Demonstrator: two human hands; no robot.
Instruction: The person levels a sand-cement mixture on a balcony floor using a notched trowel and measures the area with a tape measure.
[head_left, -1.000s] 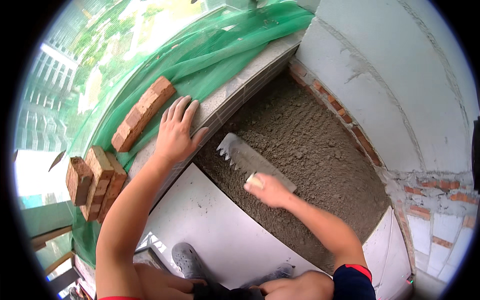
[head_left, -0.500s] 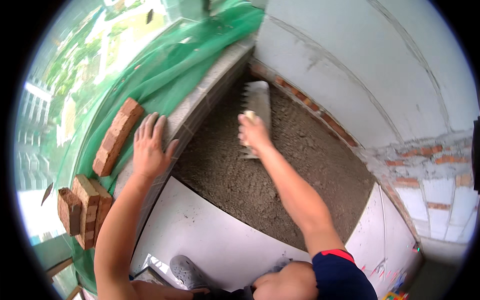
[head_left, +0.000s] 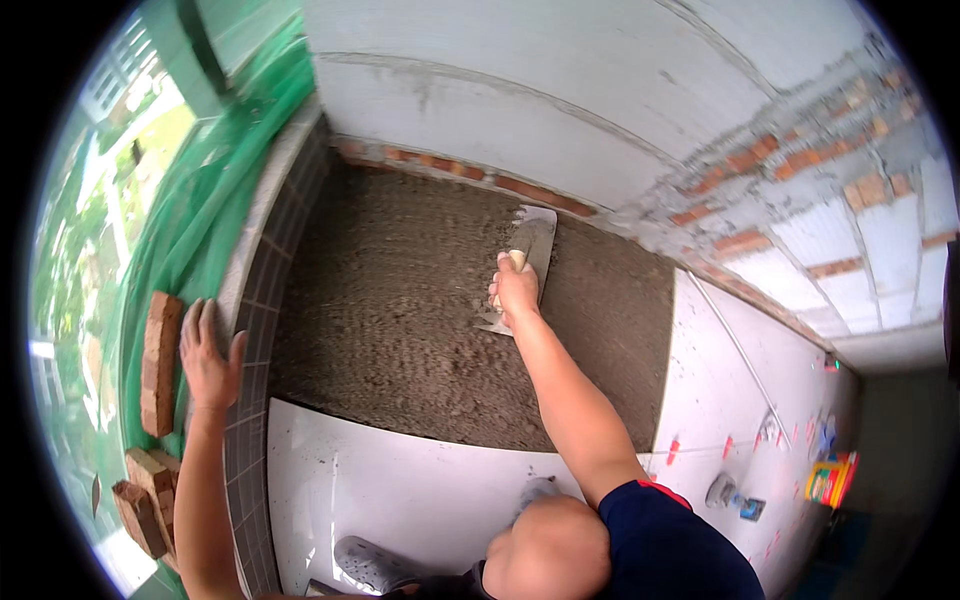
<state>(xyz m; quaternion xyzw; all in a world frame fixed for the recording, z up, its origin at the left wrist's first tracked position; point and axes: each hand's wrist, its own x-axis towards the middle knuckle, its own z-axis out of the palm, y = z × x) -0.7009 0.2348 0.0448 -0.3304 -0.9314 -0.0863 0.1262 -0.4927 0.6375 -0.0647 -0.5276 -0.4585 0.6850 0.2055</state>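
Observation:
My right hand [head_left: 516, 292] is wrapped round the pale handle of a notched trowel [head_left: 541, 238]. The trowel's long metal blade lies over the brown-grey mortar bed [head_left: 370, 300], toothed edge to the left. Rough, crumbly mortar spreads left of and below the blade; to its right the surface looks smoother. Fingers outstretched and thumb apart, my left hand [head_left: 209, 362] leans on the ledge [head_left: 262, 215] at the left and holds nothing. A brick [head_left: 160, 362] lies just left of that hand. The blade's underside is hidden.
Large white floor tiles [head_left: 400, 470] border the mortar on the near side and right. My grey clog [head_left: 368, 562] stands on them. More bricks [head_left: 148, 500] sit on the ledge, beside green netting [head_left: 190, 215]. A suction cup tool [head_left: 735, 495] and small red tile spacers [head_left: 672, 452] lie right.
The view has swung to the right, showing more tiles and tools there. My right hand has carried the trowel rightward across the mortar. My left hand stays on the ledge.

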